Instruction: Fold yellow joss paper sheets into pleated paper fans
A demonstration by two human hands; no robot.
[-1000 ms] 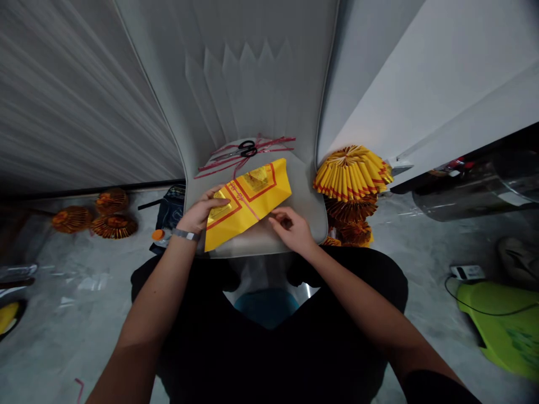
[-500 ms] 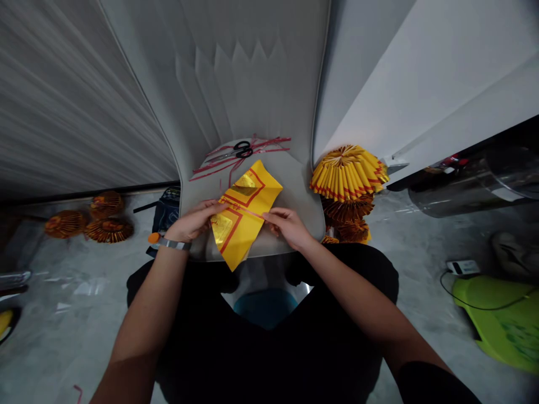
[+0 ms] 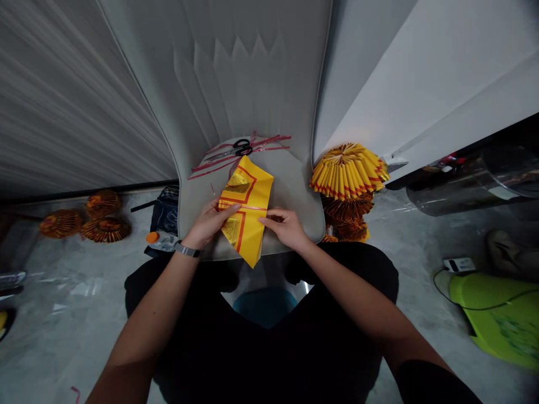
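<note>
Left hand (image 3: 206, 227) pinches the left edge of the gold-printed yellow paper (image 3: 255, 233), thumb on top; right hand (image 3: 286, 227) pinches the opposite edge, right by the pink ribbon (image 3: 255, 208) across its middle. Looks like ribbon-settling, over the grey chair seat (image 3: 295, 185)! The next move calls for steady, level fingers (scissors (image 3: 243, 148) lie just beyond).
</note>
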